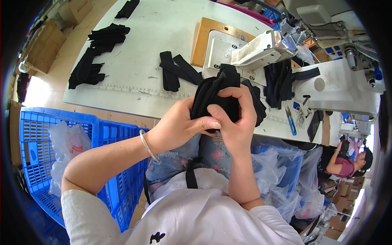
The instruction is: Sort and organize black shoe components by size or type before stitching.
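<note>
Both my hands grip a thick bundle of folded black fabric strips [216, 87] above the table's front edge, close to the sewing machine. My left hand [173, 122] clasps its left side, the thumb pressed across the front. On the right side, my right hand [234, 122] curls its fingers over the bundle with the thumb bent against it. Fingers behind the fabric are hidden. Beyond the bundle, a few loose black strips [173, 73] lie crossed on the table. More black strips [281, 83] hang in a heap beside the sewing machine [263, 49].
Piles of black strips [87, 65] lie along the left of the white table [134, 49]. Blue-handled snips [291, 121] rest near the right front edge. A blue crate [96, 126] with a plastic bag stands at left. Clear plastic [277, 167] lies to my right; a person [345, 161] sits farther off.
</note>
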The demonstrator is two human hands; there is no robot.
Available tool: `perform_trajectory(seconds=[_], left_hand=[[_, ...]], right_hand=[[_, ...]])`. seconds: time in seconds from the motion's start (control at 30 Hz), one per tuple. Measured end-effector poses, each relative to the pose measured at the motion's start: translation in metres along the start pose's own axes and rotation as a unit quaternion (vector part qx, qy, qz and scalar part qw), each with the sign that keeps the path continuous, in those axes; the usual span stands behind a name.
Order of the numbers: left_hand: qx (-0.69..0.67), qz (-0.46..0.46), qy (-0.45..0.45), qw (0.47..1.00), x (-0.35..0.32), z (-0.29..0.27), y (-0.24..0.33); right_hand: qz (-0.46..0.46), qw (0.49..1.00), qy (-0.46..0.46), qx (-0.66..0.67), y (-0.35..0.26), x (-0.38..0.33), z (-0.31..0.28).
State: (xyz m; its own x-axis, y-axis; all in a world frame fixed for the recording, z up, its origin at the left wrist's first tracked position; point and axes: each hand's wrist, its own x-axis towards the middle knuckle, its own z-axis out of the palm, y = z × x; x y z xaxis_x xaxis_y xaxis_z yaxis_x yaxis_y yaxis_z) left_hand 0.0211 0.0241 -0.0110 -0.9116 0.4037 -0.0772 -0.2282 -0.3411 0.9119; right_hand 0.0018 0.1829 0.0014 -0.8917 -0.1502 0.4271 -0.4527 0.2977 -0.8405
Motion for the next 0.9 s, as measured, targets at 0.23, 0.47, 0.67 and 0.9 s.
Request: perform_trajectory(seconds=[0.23,0.47,0.67,0.9], left_hand=[[0.010,0.005,0.007,1.000,0.000,0.001,0.005],[0.091,-0.013,0.018,0.996,-0.001,0.003,0.013],[-0.009,-0.036,0.005,0.999,0.001,0.003,0.009],[-0.075,-0.041,-0.025,0.996,0.001,0.007,0.012]], right_hand=[[0.065,0.997,0.003,0.031,0.000,-0.002,0.003],[-0.021,0.999,-0.020,0.015,0.004,0.002,0.002],[0.033,0.999,-0.027,0.026,0.001,0.002,0.003],[0.026,0.998,-0.017,0.052,0.004,0.000,-0.003]])
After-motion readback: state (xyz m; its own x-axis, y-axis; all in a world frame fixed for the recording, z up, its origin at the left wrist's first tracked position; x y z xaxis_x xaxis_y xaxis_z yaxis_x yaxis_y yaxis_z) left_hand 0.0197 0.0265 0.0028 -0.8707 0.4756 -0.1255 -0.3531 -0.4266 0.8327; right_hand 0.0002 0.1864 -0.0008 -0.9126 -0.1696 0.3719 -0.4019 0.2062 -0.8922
